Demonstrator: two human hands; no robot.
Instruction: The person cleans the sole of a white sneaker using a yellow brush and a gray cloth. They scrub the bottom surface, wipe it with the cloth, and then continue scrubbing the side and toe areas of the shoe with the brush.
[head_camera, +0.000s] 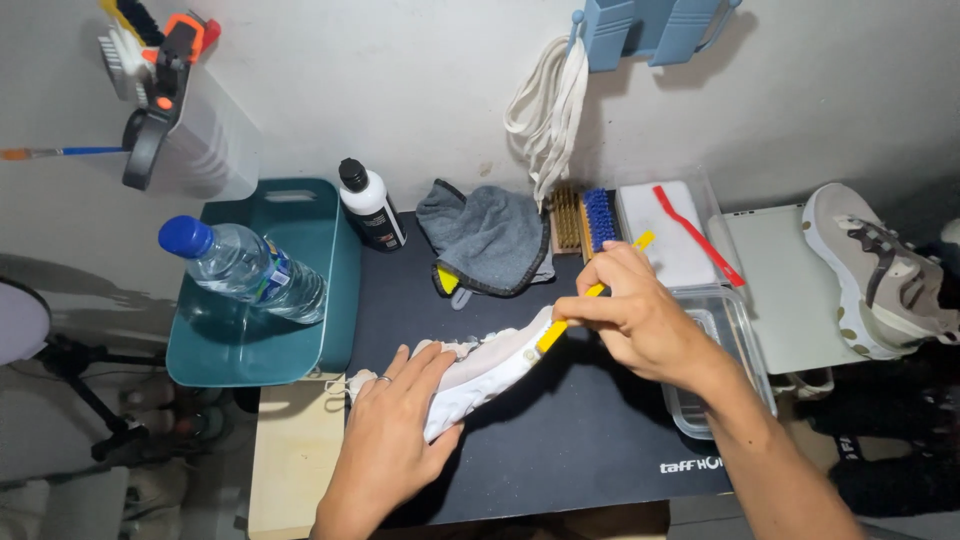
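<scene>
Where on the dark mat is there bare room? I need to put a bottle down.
The front right of the dark mat, between the white shoe and the clear tub, is bare. So is a strip between the teal basin and the shoe. The back edge is crowded: black-capped bottle, grey cloth, brushes.

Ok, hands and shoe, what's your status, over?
Left hand pressing white shoe flat on black mat. Right hand holds yellow brush against the sole. Nothing in the way.
</scene>
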